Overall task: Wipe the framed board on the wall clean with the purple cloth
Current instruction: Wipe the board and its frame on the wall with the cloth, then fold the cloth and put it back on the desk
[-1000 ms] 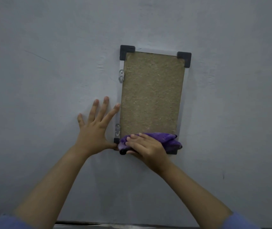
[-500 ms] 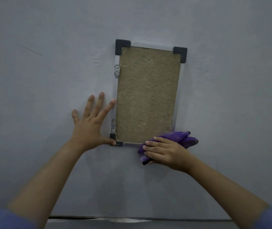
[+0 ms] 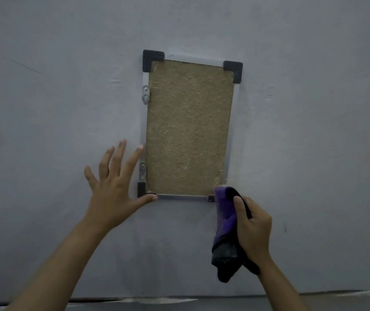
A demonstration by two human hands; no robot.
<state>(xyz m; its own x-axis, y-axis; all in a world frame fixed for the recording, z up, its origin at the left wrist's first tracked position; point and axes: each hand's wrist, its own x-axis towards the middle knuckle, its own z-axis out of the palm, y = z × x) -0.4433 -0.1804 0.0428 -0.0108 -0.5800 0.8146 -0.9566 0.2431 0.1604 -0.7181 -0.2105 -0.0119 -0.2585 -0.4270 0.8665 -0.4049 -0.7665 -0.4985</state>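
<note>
The framed board (image 3: 188, 129) hangs on the grey wall: a brown fibre panel in a thin metal frame with black corner caps. My left hand (image 3: 114, 189) lies flat on the wall with fingers spread, thumb under the board's lower left corner and forefinger along its left edge. My right hand (image 3: 252, 227) grips the purple cloth (image 3: 225, 230) bunched and hanging upright. The cloth's top covers the board's lower right corner. The rest of the cloth is off the board, over bare wall.
The grey wall (image 3: 56, 108) fills the view. Two small metal hanger brackets (image 3: 145, 96) sit on the board's left frame edge. A pale ledge or floor strip (image 3: 157, 301) runs along the bottom.
My right hand slid the cloth rightward along the board's bottom edge, off the panel, then turned it upright at the lower right corner. My left hand stayed pressed beside the board.
</note>
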